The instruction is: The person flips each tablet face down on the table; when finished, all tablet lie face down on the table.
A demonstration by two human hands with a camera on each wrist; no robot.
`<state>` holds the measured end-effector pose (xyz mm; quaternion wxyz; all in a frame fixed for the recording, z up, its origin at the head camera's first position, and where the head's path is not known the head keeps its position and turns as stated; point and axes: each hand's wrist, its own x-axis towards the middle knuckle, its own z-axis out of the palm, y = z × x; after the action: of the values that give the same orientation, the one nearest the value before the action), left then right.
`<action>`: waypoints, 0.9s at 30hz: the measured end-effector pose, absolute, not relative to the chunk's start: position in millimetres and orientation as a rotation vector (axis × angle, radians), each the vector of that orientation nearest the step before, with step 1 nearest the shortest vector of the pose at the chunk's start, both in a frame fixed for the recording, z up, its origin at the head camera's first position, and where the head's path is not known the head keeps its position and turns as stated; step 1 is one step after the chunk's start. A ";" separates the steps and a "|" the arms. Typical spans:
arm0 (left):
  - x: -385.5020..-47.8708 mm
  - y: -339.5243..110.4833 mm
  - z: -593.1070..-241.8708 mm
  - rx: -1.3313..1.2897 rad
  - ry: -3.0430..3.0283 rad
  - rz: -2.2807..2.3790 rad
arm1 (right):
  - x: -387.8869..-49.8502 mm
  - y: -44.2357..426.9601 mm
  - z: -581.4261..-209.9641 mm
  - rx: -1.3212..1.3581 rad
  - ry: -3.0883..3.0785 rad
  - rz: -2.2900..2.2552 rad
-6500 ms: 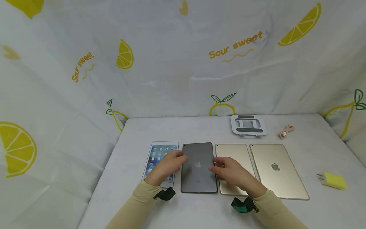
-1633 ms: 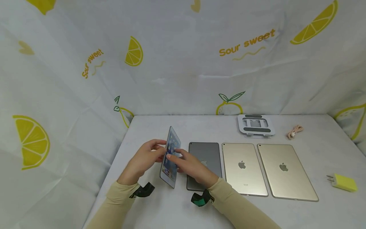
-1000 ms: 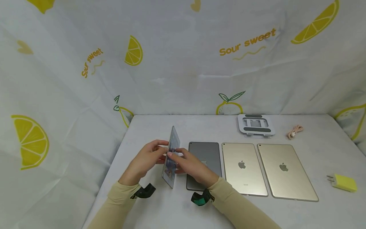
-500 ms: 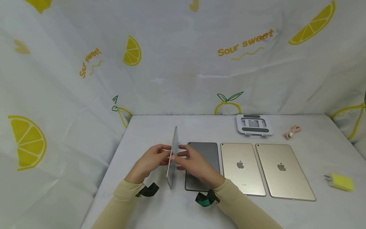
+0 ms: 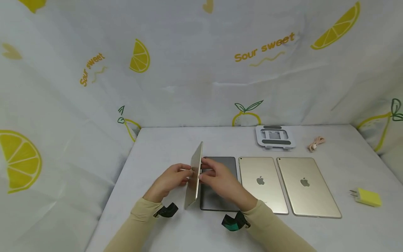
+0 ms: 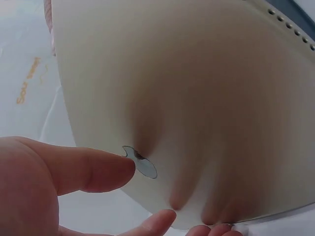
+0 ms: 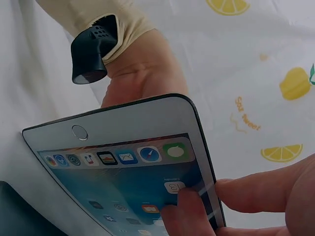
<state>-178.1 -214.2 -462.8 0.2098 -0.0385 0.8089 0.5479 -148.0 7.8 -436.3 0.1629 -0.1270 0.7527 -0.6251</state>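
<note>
A white-fronted tablet (image 5: 193, 175) stands tilted on edge over the table, its gold back towards the left. My right hand (image 5: 220, 176) pinches its upper edge; in the right wrist view the thumb lies on one side and fingers overlap the lit screen (image 7: 123, 182). My left hand (image 5: 171, 178) is at the back, fingers loosely bent. In the left wrist view its thumb (image 6: 98, 169) is by the logo (image 6: 140, 162) and the other fingertips reach the back surface. A dark grey tablet (image 5: 217, 199) lies face down, partly hidden by my right hand.
Two gold tablets (image 5: 262, 169) lie face down in a row to the right. Behind them are a white folding stand (image 5: 275, 141) and a coiled pink cable (image 5: 316, 144). A yellow charger plug (image 5: 368, 197) sits at far right. A lemon-print curtain (image 5: 189, 70) rises behind the table.
The white-fronted tablet was first lying screen up, then raised on edge. It has tipped rightwards, so its gold back now shows instead of the screen. My hands have shifted slightly right with it.
</note>
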 end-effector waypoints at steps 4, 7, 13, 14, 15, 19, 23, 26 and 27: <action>-176.9 -212.1 -464.3 -0.126 2.264 1.503 | -146.2 12.4 -436.8 -0.360 2.211 -1.753; -175.8 -211.9 -464.2 -0.141 2.274 1.486 | -145.5 14.4 -438.1 -0.315 2.251 -1.741; -173.5 -215.5 -465.4 -0.167 2.291 1.480 | -145.1 15.1 -439.9 -0.236 2.316 -1.713; -173.3 -216.6 -465.9 -0.171 2.298 1.478 | -145.3 15.0 -440.5 -0.231 2.320 -1.709; -172.9 -217.9 -466.1 -0.172 2.307 1.475 | -145.4 14.9 -441.4 -0.225 2.325 -1.702; -171.7 -221.8 -465.2 -0.197 2.328 1.465 | -146.2 14.3 -446.8 -0.205 2.339 -1.689; -170.8 -226.0 -463.7 -0.220 2.337 1.462 | -146.5 11.9 -450.7 -0.217 2.314 -1.712; -170.3 -230.1 -462.8 -0.220 2.351 1.452 | -146.3 9.0 -452.3 -0.229 2.286 -1.734; -170.3 -231.5 -462.6 -0.221 2.356 1.449 | -146.3 7.9 -452.6 -0.227 2.274 -1.741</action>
<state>-170.3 -231.5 -462.6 0.1826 -0.0784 0.8348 0.5134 -146.3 7.9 -452.6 0.1337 -0.0781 0.7844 -0.6006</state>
